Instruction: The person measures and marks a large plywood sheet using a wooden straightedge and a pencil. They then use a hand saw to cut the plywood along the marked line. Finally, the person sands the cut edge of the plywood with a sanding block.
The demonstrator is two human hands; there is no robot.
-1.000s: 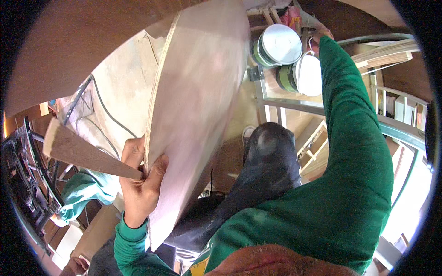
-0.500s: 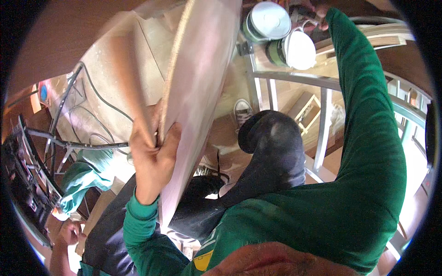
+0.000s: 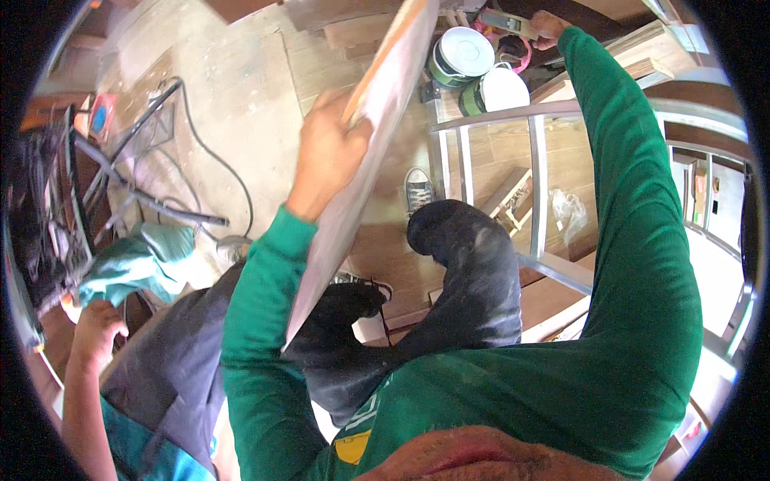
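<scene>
A long pale board [image 3: 341, 216] stands tilted on edge in front of my body, running from my lap to the far edge of the view. My left hand [image 3: 330, 152] is closed over its left edge, the thumb toward the broad face. Along that edge runs a thin orange-brown strip [image 3: 385, 58]. My right arm is stretched far out to the right. At its end my right hand [image 3: 549, 29] is closed around the end of a flat, grey-green tool [image 3: 507, 22] whose exact kind I cannot make out. A pink loop [image 3: 525, 58] shows just below it.
Two lidded buckets [image 3: 465, 53] [image 3: 504, 86] stand beyond a metal ladder-like frame [image 3: 539, 188] on my right. On the left, another person's hand [image 3: 100, 327] is near a teal cloth [image 3: 148, 260]. Black tubing and a cable [image 3: 200, 136] lie on the floor.
My left hand has moved farther along the board's edge. The brown strip, blurred and apart from the board before, now lies along that edge. A tool now shows in my right hand.
</scene>
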